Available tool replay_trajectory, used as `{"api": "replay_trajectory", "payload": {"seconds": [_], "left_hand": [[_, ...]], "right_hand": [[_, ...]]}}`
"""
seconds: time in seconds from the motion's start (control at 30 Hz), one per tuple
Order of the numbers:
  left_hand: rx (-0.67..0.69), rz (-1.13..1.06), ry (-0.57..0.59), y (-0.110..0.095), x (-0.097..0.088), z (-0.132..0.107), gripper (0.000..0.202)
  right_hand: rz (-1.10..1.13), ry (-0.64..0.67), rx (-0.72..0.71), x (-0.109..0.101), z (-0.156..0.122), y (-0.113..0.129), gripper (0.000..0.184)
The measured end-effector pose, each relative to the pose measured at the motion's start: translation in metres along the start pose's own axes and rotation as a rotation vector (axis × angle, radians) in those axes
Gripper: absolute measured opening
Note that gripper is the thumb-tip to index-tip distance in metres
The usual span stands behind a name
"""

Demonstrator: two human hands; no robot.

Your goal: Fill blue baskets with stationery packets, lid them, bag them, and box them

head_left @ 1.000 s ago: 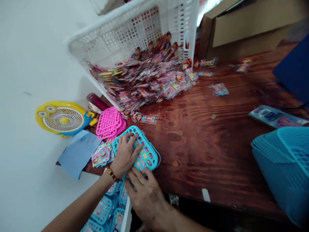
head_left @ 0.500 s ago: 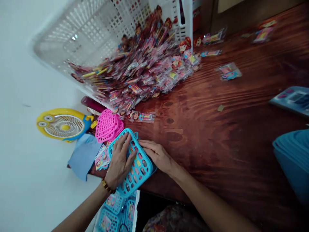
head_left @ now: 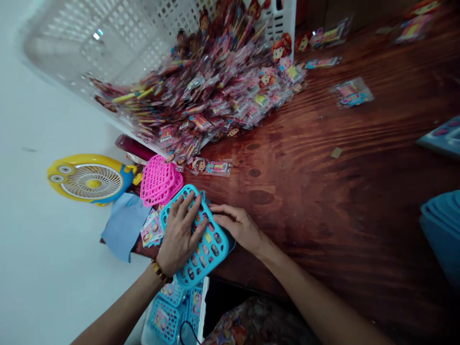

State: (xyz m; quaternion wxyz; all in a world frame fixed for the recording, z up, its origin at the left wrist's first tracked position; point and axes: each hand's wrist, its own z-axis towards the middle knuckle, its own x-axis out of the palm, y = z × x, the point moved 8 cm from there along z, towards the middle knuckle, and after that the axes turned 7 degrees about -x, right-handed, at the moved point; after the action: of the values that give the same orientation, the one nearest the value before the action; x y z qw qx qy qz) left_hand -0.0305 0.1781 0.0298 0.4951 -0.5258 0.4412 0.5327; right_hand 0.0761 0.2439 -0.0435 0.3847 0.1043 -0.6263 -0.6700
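A light blue plastic basket with a slotted lid stands at the table's near edge, with small colourful items showing through the slots. My left hand lies flat across the lid, fingers spread. At the basket's right side, my right hand grips the rim, its fingertips partly hidden by the edge. Pink slotted lids are stacked just beyond the basket. Several printed cards lie to its left, close to my left hand.
A large white crate lies tipped, spilling many small bagged packets onto the wooden table. A yellow fan and blue cloth are left. Blue stacked pieces stand right. Below is a box of filled baskets.
The view has shifted slightly, so the crate sits higher and the right-hand items farther right. Both hands stay at the basket, the right fingers slightly more bent over its edge.
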Motion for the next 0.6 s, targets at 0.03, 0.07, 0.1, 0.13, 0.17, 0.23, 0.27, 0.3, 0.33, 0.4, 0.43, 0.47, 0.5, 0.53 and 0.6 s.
{"api": "replay_trajectory", "payload": {"seconds": [0.03, 0.07, 0.1, 0.13, 0.17, 0.23, 0.27, 0.3, 0.33, 0.4, 0.43, 0.47, 0.5, 0.53, 0.6], "left_hand": [[0.004, -0.002, 0.002, 0.000, 0.000, 0.000, 0.057], [0.005, -0.003, 0.005, 0.000, 0.000, 0.000, 0.058], [0.004, -0.003, 0.010, 0.000, 0.000, 0.001, 0.058], [0.003, -0.002, 0.011, 0.000, 0.000, 0.001, 0.058], [0.000, 0.001, 0.012, 0.000, 0.000, 0.001, 0.058], [-0.004, 0.008, 0.012, 0.000, 0.001, 0.001, 0.058], [-0.006, 0.011, 0.012, 0.000, 0.001, 0.002, 0.058], [-0.008, 0.014, 0.012, 0.000, 0.001, 0.002, 0.058], [-0.012, 0.016, 0.012, -0.001, 0.001, 0.002, 0.058], [-0.021, 0.019, 0.011, -0.001, 0.001, 0.002, 0.058], [-0.025, 0.021, 0.009, -0.001, 0.001, 0.002, 0.058], [-0.027, 0.021, 0.007, -0.001, 0.001, 0.002, 0.058], [-0.029, 0.019, 0.005, -0.001, 0.001, 0.001, 0.058], [-0.030, 0.016, 0.004, -0.001, 0.001, 0.001, 0.058], [-0.031, 0.008, -0.007, 0.000, 0.000, 0.000, 0.058]], "right_hand": [[-0.027, -0.028, 0.011, 0.000, -0.001, 0.000, 0.026], [-0.054, -0.058, 0.014, 0.001, -0.002, 0.000, 0.028], [-0.078, -0.082, 0.011, 0.002, -0.003, 0.000, 0.028], [-0.093, -0.100, 0.003, 0.003, -0.003, 0.001, 0.026], [-0.098, -0.110, -0.004, 0.003, -0.004, 0.001, 0.024], [-0.089, -0.110, -0.007, 0.004, -0.005, 0.000, 0.024], [-0.075, -0.102, -0.007, 0.004, -0.004, -0.001, 0.024], [-0.062, -0.087, -0.006, 0.005, -0.004, -0.002, 0.024], [-0.053, -0.071, -0.008, 0.004, -0.002, -0.002, 0.024], [-0.044, -0.046, -0.008, 0.003, 0.001, -0.003, 0.024], [-0.042, -0.037, 0.001, 0.003, 0.002, -0.003, 0.024], [-0.045, -0.028, 0.017, 0.003, 0.002, -0.003, 0.026], [-0.051, -0.019, 0.034, 0.003, 0.001, -0.003, 0.028], [-0.065, -0.017, 0.047, 0.003, -0.002, -0.001, 0.032], [-0.119, -0.047, 0.050, 0.002, -0.015, 0.003, 0.042]]}}
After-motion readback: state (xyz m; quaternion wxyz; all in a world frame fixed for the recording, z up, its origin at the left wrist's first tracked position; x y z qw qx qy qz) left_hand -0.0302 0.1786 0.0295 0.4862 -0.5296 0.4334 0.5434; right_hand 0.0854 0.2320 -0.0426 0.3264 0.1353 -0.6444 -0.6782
